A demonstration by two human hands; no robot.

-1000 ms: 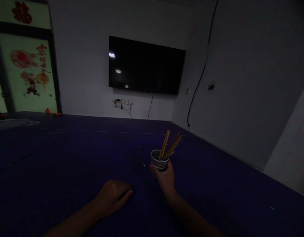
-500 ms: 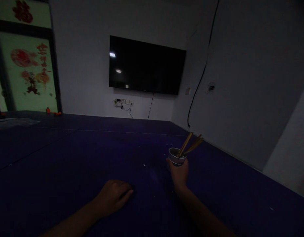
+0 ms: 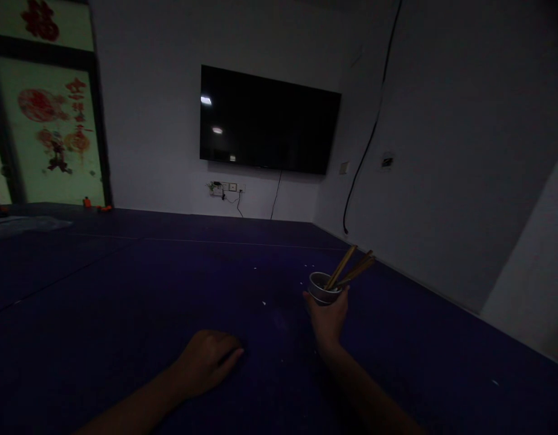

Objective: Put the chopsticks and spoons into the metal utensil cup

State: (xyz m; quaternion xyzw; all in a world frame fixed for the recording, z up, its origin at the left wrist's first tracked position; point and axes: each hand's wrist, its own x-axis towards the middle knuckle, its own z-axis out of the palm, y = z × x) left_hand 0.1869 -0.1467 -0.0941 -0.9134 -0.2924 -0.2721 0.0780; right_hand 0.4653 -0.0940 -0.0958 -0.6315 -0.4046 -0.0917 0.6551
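Observation:
A round grey cup (image 3: 323,296) is gripped from its near side by my right hand (image 3: 330,315), thumb on the left and fingers wrapping to the right. Several thin wooden sticks (image 3: 341,267), like chopsticks, stand in it and lean out to the right. The lower part of the cup is hidden by my hand. My left hand (image 3: 211,361) rests on the dark blue tabletop (image 3: 170,290), left of the cup and nearer to me. Its fingers are curled downward with the thumb beside them, and nothing shows in them.
Small white scraps (image 3: 264,303) are scattered on the blue surface. Clear plastic sheeting (image 3: 29,225) and orange objects (image 3: 87,202) are at the far left. A black television (image 3: 267,121) hangs on the wall behind. A black cable (image 3: 363,160) hangs on the right.
The cup and sticks have shifted very slightly, with the right hand still around the cup. My left hand stays in place. The whole view has moved a touch.

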